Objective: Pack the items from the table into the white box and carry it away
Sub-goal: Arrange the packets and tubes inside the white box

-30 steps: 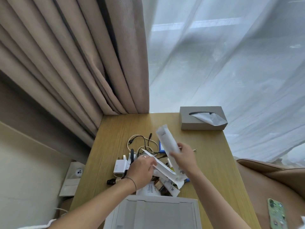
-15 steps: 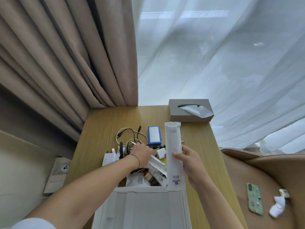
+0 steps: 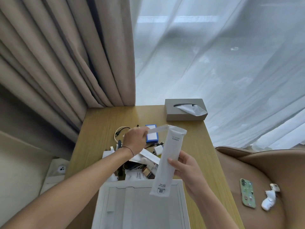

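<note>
Two hands worked above the table (image 3: 102,123) in the head view. The right hand (image 3: 186,167) held a long white packet (image 3: 166,162) about midway along, thumb on its near face and fingers curled behind. The packet stood tilted, its upper end near the left hand's packet and its lower end hanging over the far rim of the white box (image 3: 142,205), not yet inside. The box sat open at the table's near edge.

The left hand (image 3: 134,141) was raised over the clutter and pinched one end of a second, narrower white packet (image 3: 158,129), which ran level toward the top of the first; whether the two touched I could not tell. A thin band circled the left wrist.

Under the hands lay the pile (image 3: 142,166) of things to pack: flat sachets, small tubes and dark bits I could not make out. Beside it were a blue pack (image 3: 152,139), a white plug (image 3: 159,150), a white adapter (image 3: 108,153) and a looped cable (image 3: 118,133).

Farther back stood a grey tissue box (image 3: 181,113) with a tissue poking out. Beige curtains (image 3: 66,63) hung at the left, sheer ones (image 3: 231,71) at the right.

To the right of the table a tan seat (image 3: 264,171) carried a green phone (image 3: 247,193) and a white crumpled thing (image 3: 269,198), just beside each other.
</note>
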Motion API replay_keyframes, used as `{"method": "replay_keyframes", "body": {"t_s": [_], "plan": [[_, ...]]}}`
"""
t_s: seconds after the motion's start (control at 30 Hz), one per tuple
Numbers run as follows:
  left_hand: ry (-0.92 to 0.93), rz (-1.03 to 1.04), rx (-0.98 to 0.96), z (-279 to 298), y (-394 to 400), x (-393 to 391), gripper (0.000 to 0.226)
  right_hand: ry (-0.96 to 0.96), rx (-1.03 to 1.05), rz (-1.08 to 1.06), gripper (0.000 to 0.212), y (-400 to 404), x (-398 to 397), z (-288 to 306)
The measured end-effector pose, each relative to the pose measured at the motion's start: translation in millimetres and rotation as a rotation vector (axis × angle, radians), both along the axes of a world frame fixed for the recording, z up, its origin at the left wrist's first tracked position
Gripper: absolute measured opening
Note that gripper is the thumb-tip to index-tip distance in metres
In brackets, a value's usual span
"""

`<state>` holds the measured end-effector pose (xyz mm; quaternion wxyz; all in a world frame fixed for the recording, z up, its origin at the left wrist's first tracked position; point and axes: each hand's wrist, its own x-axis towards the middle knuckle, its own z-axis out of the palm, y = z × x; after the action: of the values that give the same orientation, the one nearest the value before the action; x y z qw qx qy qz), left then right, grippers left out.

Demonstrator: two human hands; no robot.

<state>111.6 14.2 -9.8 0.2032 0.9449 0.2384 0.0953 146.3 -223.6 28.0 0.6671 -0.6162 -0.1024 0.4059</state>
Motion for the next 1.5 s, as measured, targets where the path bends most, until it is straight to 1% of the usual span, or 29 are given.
{"method": "replay_keyframes", "body": {"t_s": [0.07,0.23,0.33,0.53,0.67,0.73,0.8,0.9,1.03,1.1,1.23,1.3,1.33,1.4,1.47,1.5], "plan": [[-0.097,0.036,-0.074,18.8,-4.7,-13.4,0.022,-0.027,-0.028,0.003,0.021,-2.1,-10.4,1.0],[-0.332,0.121,-0.239,56.1,-18.7,-56.8,0.02,-0.055,-0.088,0.045,0.023,-8.6,-44.6,-6.4],[-0.379,0.173,-0.318,67.1,-25.6,-86.4,0.023,-0.09,-0.156,0.082,0.023,-11.1,-67.9,-17.9],[-0.502,0.283,-0.533,70.1,-40.8,-143.9,0.019,-0.097,-0.269,0.181,0.026,-12.6,-103.3,-43.4],[-0.547,0.394,-0.627,65.4,-46.4,-175.3,0.018,-0.09,-0.358,0.222,0.028,-5.2,-119.6,-65.4],[-0.559,0.446,-0.685,63.5,-48.7,-189.2,0.018,-0.073,-0.422,0.24,0.024,-2.1,-127.2,-77.4],[-0.564,0.468,-0.709,62.5,-51.5,-202.6,0.017,-0.032,-0.488,0.259,0.025,-0.6,-133.5,-90.1],[-0.566,0.496,-0.755,61.9,-56.8,-220.6,0.018,0.055,-0.533,0.244,0.027,0.5,-141.9,-106.0],[-0.547,0.531,-0.835,57.7,-64.1,-239.3,0.015,0.061,-0.603,0.247,0.021,7.5,-142.0,-121.3],[-0.522,0.536,-0.862,54.8,-67.9,-246.3,0.014,0.021,-0.656,0.296,0.017,12.3,-140.3,-128.6],[-0.472,0.525,-0.967,52.1,-75.2,-255.1,0.016,-0.102,-0.751,0.371,0.017,18.6,-137.8,-140.1],[-0.433,0.512,-1.02,52.1,-79.5,-257.1,0.016,-0.238,-0.834,0.453,0.01,19.1,-136.3,-143.6],[-0.41,0.502,-1.048,52.1,-82.0,-257.2,0.017,-0.326,-0.897,0.51,0.014,19.0,-135.0,-144.5],[-0.358,0.476,-1.124,51.4,-87.4,-255.5,0.017,-0.482,-1.013,0.596,0.03,18.1,-132.2,-145.4],[-0.288,0.451,-1.188,47.9,-92.8,-252.0,0.019,-0.617,-1.082,0.654,0.041,18.4,-129.7,-144.4],[-0.247,0.44,-1.217,45.1,-95.6,-250.0,0.021,-0.659,-1.098,0.677,0.044,19.4,-129.2,-142.2]]}}
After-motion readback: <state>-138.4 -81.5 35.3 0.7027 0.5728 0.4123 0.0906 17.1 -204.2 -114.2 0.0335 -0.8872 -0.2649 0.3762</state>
